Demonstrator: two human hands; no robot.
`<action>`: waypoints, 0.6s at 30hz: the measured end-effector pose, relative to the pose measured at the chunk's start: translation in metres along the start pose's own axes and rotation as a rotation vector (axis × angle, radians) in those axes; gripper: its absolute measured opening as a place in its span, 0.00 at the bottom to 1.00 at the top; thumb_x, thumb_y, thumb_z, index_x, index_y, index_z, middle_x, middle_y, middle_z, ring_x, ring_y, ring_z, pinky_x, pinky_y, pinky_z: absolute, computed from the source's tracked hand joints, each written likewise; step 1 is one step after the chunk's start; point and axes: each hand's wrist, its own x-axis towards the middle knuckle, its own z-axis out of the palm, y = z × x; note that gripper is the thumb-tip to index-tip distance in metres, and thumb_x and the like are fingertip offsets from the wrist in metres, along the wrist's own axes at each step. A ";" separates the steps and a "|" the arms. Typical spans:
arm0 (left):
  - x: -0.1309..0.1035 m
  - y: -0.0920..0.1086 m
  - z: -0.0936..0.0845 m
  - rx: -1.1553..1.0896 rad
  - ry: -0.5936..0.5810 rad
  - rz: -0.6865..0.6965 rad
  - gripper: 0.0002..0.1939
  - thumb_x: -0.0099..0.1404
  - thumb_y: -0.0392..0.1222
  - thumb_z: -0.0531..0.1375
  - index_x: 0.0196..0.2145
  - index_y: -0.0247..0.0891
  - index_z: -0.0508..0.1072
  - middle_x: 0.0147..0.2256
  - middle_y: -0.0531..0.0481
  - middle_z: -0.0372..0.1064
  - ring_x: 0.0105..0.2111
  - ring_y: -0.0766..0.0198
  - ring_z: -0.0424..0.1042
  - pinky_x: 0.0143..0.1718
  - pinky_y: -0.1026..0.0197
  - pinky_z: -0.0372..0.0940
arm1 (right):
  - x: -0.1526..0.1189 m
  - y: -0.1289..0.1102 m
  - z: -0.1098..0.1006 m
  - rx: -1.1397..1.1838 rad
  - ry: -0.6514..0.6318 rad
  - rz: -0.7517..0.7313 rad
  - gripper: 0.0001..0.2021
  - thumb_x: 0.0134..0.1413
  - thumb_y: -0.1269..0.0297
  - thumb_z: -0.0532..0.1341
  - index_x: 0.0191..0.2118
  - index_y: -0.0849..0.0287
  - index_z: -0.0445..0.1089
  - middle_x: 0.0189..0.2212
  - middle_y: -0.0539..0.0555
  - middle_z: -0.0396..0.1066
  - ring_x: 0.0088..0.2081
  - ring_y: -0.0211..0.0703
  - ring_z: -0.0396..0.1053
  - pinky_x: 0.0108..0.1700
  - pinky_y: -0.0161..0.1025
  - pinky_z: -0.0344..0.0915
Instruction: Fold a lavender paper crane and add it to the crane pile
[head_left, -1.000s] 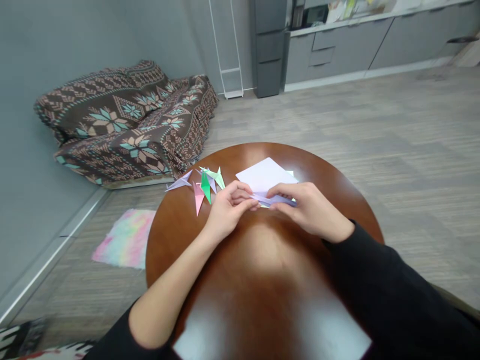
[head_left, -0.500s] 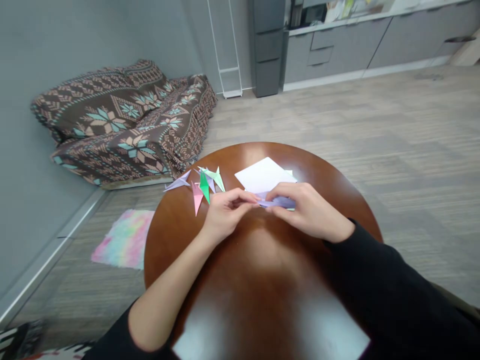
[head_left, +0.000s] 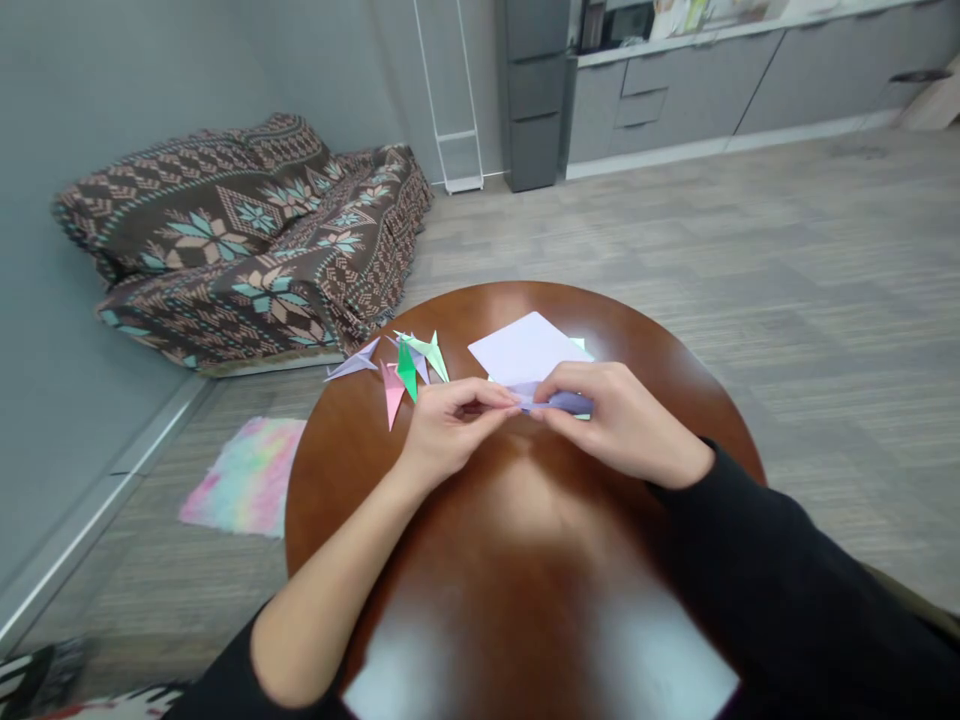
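A folded piece of purple paper [head_left: 570, 402] is pinched between both hands above the round brown table [head_left: 517, 500]. My left hand [head_left: 450, 425] grips its left end with thumb and fingertips. My right hand [head_left: 611, 415] is closed round its right part, thumb below and fingers on top, hiding some of the folds. Just beyond the hands lies a pale sheet of paper [head_left: 531, 345], with light green paper showing at its edges. Left of it, folded paper shapes rest together: a pink one [head_left: 392, 390], a dark green one [head_left: 407, 370], a light green one [head_left: 433, 352] and purple ones [head_left: 356, 362].
Behind the table on the left stands a sofa [head_left: 262, 240] under a patterned cover. A fluffy pastel rug [head_left: 244, 475] lies on the floor at the left. Grey kitchen cabinets [head_left: 697, 95] and a white rack [head_left: 459, 135] line the far wall.
The purple paper has turned slightly between my fingers. Both hands keep nearly the same place, and the whole view has shifted a little.
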 end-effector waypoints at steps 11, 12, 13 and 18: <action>-0.003 0.002 0.004 -0.132 -0.014 -0.117 0.11 0.60 0.41 0.70 0.38 0.37 0.75 0.37 0.46 0.78 0.37 0.60 0.78 0.40 0.60 0.74 | -0.001 0.000 0.001 -0.067 0.038 -0.113 0.04 0.61 0.69 0.63 0.34 0.58 0.75 0.32 0.54 0.77 0.34 0.44 0.71 0.41 0.39 0.61; -0.003 0.001 0.004 -0.118 -0.009 -0.120 0.10 0.60 0.41 0.70 0.38 0.37 0.76 0.36 0.46 0.78 0.36 0.61 0.78 0.39 0.61 0.74 | -0.001 -0.001 0.001 -0.075 0.027 -0.122 0.04 0.62 0.68 0.63 0.35 0.58 0.75 0.32 0.54 0.77 0.34 0.44 0.71 0.41 0.39 0.61; -0.003 0.001 0.004 -0.105 -0.002 -0.113 0.10 0.60 0.41 0.70 0.38 0.37 0.77 0.36 0.47 0.78 0.35 0.61 0.78 0.39 0.61 0.74 | -0.001 -0.001 0.001 -0.075 0.016 -0.130 0.05 0.63 0.67 0.62 0.36 0.58 0.75 0.32 0.54 0.77 0.34 0.44 0.71 0.42 0.39 0.61; -0.002 0.003 0.005 -0.115 0.010 -0.080 0.09 0.60 0.39 0.70 0.37 0.37 0.77 0.36 0.47 0.79 0.37 0.60 0.79 0.41 0.60 0.74 | 0.000 -0.001 0.000 -0.090 0.017 -0.147 0.07 0.63 0.71 0.58 0.36 0.59 0.74 0.32 0.54 0.75 0.33 0.43 0.69 0.41 0.40 0.61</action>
